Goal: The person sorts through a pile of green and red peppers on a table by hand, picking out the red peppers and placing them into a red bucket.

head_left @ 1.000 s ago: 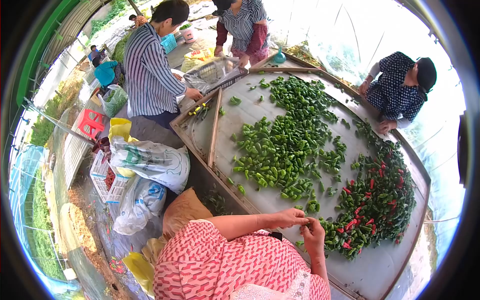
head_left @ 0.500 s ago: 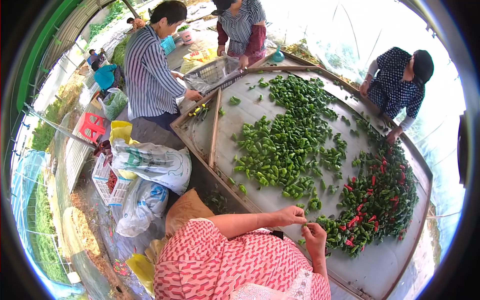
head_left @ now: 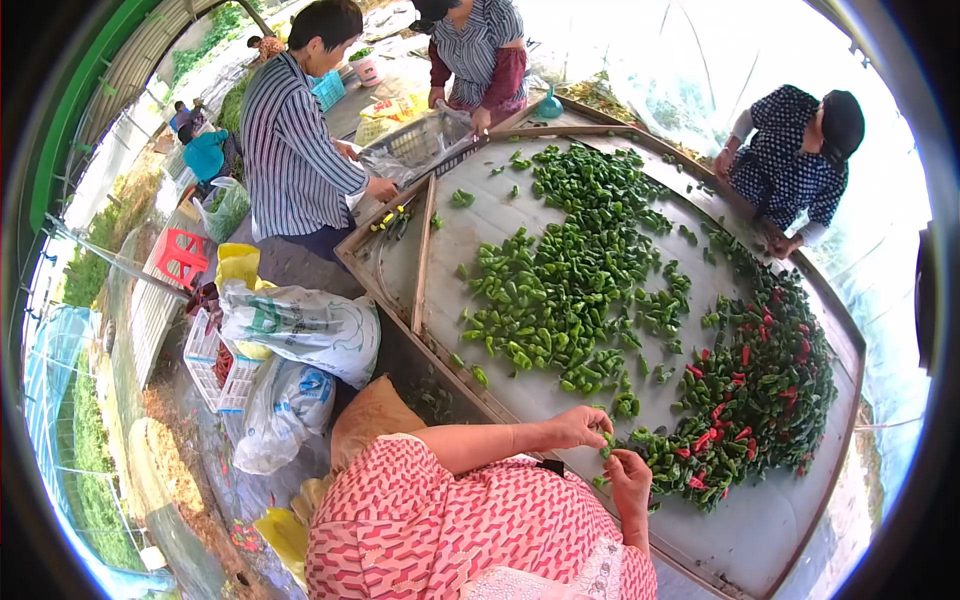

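Note:
At the near edge of the table, my left hand is closed in a pinch on a small green pepper. Just below it, my right hand has its fingertips closed at the lower end of the same pepper. Beside my right hand lies a heap of dark green peppers mixed with red peppers. A brighter pile of green peppers spreads across the middle of the wood-rimmed table.
Across the table, a person in dotted clothing leans over the right rim. Two people in striped shirts hold a plastic-lined crate at the far left. White sacks, a white basket and a red stool stand left.
The pepper between my fingers now shows more clearly, and my hands have barely moved. The dotted-clothed person's lower hand has drawn back from the heap toward the rim.

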Tool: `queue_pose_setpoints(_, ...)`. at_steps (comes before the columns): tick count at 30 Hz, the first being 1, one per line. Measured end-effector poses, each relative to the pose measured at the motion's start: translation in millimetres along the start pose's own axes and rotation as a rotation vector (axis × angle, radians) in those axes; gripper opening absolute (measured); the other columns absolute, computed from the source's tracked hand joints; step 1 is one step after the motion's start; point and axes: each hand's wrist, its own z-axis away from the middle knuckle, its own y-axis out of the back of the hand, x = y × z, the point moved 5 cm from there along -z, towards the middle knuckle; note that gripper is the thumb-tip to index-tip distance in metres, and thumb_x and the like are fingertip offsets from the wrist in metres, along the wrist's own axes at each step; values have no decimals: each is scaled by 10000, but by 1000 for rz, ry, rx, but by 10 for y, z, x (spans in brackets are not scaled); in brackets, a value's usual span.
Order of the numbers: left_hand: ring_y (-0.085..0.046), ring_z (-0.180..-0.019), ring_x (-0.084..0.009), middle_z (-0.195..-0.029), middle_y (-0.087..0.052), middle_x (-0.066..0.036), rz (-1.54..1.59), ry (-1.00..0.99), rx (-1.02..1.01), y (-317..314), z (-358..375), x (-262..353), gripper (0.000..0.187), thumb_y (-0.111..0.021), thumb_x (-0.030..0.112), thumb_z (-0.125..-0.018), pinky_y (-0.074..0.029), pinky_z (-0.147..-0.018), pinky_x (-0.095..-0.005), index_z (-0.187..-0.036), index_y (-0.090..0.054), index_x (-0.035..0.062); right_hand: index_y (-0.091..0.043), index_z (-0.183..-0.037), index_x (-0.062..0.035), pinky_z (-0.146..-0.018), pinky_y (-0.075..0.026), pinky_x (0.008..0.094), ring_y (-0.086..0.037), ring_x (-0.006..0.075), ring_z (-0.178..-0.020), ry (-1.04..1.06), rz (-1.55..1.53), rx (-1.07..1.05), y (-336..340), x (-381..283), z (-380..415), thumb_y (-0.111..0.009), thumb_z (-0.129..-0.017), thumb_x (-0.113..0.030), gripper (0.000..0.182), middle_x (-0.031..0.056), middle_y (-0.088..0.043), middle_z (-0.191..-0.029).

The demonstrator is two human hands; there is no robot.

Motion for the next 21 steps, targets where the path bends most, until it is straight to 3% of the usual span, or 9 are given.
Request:
queue_pose_setpoints(6,-460,-740,-23,-802,-549,56,47,-165,83,135,-206,-100,211,-642,219,-921,-391,-645,-213,-1042,-619,47,-642,-1002,22,-598,-501,231,-607,96,-659,13,86,25,101,311,-26,-625,-914,-71,129,49,-658,-783)
queue_pose_setpoints(8,-459,-689,-16,-775,-557,61,61,-213,175,342,-80,242,222,-646,236,-925,-393,-587,-207,-1041,-624,48,-643,-991,21,-589,-496,232,-605,98,-653,7,115,38,168,455,-12,-624,-906,-65,121,51,-657,-774)
queue_pose_setpoints(11,-470,-647,-28,-763,-578,41,-76,-459,583,1048,322,1057,211,-674,189,-896,-402,-546,-209,-1046,-626,48,-649,-963,27,-594,-504,239,-606,94,-674,-6,156,53,291,673,23,-630,-887,-55,113,45,-655,-775)
queue_pose_setpoints(13,-488,-620,-56,-760,-583,24,-262,-697,1022,1731,752,1632,208,-668,165,-889,-408,-543,-216,-1071,-632,71,-648,-955,31,-577,-504,247,-614,103,-668,10,182,58,374,830,39,-624,-878,-43,110,54,-658,-768)
queue_pose_setpoints(14,-475,-599,-62,-696,-539,29,-447,-687,1228,1957,1184,2027,205,-666,168,-893,-398,-529,-222,-1075,-636,76,-643,-962,40,-572,-500,248,-613,111,-647,-11,172,59,414,904,47,-619,-871,-44,126,66,-661,-758)
queue_pose_setpoints(15,-460,-590,-54,-658,-503,34,-639,-887,1448,2174,1594,2337,217,-676,168,-892,-383,-513,-230,-1082,-638,70,-639,-969,50,-566,-496,249,-612,118,-627,-32,160,60,442,959,50,-614,-865,-44,143,77,-664,-749)
queue_pose_setpoints(17,-442,-580,-46,-651,-495,37,-535,-1095,1661,2097,2413,2977,237,-674,178,-910,-358,-516,-227,-1101,-636,43,-634,-972,62,-558,-492,252,-612,129,-605,-53,153,60,474,1039,45,-603,-854,-45,162,92,-668,-740)
queue_pose_setpoints(19,-434,-538,-39,-640,-504,19,-827,-1398,1973,1997,3140,3346,259,-676,171,-916,-325,-500,-204,-1101,-618,0,-634,-963,67,-552,-494,256,-616,134,-602,-52,160,65,499,1093,28,-591,-846,-45,167,101,-671,-740)
queue_pose_setpoints(21,-415,-528,-45,-647,-522,-2,-901,-1671,2068,1726,3578,3639,267,-669,173,-923,-322,-504,-201,-1104,-605,-13,-648,-938,48,-581,-525,258,-630,133,-640,-83,176,61,537,1206,-26,-609,-855,-57,139,86,-668,-772)
